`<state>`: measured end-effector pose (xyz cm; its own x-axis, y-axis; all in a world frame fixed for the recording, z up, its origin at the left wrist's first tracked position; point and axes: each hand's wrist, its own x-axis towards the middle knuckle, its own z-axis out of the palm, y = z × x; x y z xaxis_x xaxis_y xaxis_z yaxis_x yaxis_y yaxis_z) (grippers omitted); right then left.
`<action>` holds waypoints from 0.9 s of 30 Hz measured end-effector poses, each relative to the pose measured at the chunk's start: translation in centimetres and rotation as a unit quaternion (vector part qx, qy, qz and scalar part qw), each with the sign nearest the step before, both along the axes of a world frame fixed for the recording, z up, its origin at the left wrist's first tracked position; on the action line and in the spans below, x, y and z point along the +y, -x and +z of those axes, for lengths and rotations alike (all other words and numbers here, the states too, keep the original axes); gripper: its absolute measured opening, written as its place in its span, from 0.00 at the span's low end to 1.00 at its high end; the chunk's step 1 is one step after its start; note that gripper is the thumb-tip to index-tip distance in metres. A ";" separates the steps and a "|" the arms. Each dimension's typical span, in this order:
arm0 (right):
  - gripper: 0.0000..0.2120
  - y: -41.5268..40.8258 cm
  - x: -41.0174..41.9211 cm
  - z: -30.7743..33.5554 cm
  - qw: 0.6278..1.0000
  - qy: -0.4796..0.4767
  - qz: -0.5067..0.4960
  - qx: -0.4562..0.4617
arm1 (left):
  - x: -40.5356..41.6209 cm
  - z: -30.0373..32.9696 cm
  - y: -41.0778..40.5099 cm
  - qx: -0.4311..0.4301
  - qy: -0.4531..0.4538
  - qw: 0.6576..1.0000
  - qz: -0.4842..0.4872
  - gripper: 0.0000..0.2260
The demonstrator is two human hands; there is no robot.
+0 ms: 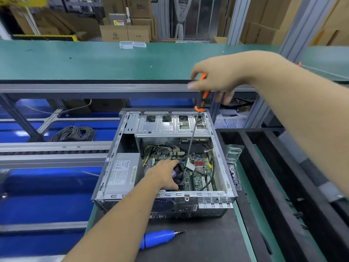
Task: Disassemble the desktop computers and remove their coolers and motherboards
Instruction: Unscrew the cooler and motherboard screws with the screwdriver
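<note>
Blue electric screwdriver (160, 238) nearest, left hand (164, 173) on cooler (178, 174), right hand (217, 80) above

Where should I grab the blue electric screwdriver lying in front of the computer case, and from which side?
Take the blue electric screwdriver around its thick blue body, coming down from above. It lies flat on the dark mat with the metal bit pointing right, so the rounded barrel is the widest, most exposed part; the bit end looks too thin to hold well.

A long green bench (75, 61) crosses the room. Behind it stand cardboard boxes (124, 33) and grey metal posts (237, 19). Blue floor (47, 203) lies below.
</note>
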<state>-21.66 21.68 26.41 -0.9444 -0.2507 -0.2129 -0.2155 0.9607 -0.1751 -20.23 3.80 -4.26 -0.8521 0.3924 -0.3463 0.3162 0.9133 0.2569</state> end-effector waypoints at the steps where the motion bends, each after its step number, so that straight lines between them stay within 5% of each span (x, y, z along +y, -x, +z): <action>1: 0.29 0.0 0.1 0.0 0.998 -0.042 -0.050 0.009 | 0.0 0.0 0.0 0.000 -0.001 1.000 0.000 0.46; 3: 0.32 0.2 0.2 -0.1 0.988 -0.131 -0.053 0.065 | 0.0 0.1 0.0 -0.002 0.003 1.000 -0.001 0.48; 5: 0.24 0.2 0.2 -0.2 0.980 -0.148 0.047 0.122 | 0.0 0.2 0.0 -0.006 0.016 1.000 -0.003 0.50; 9: 0.01 -1.0 -0.2 -0.2 0.969 -0.024 0.224 0.098 | 0.1 0.4 -0.2 0.003 0.023 1.000 0.017 0.47; 12: 0.08 -0.6 0.0 -0.7 0.976 0.020 0.200 0.086 | 0.2 0.6 -0.2 0.001 0.010 1.000 0.025 0.44; 14: 0.17 -0.2 0.2 -0.5 0.996 0.029 0.074 0.047 | 0.2 0.6 -0.3 0.001 0.003 1.000 0.028 0.43; 17: 0.33 0.1 0.1 -0.4 0.988 -0.109 -0.042 0.097 | 0.2 0.9 -0.4 -0.001 -0.002 1.000 0.031 0.41; 20: 0.20 0.2 0.2 -0.9 0.970 -0.128 0.098 0.181 | 0.4 1.0 -0.5 -0.004 -0.007 0.999 0.037 0.39; 23: 0.04 -0.7 0.4 -0.8 0.974 0.022 0.192 0.118 | 0.4 1.1 -0.5 -0.005 -0.008 0.999 0.039 0.39; 27: 0.16 -0.2 0.1 -0.5 0.989 0.030 0.127 0.064 | 0.4 1.1 -0.4 -0.006 0.003 1.000 0.028 0.40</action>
<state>-21.43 21.73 25.90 -0.8675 -0.4921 -0.0727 -0.4732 0.8614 -0.1848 -19.78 4.20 -3.17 -0.8682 0.3422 -0.3593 0.2610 0.9308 0.2558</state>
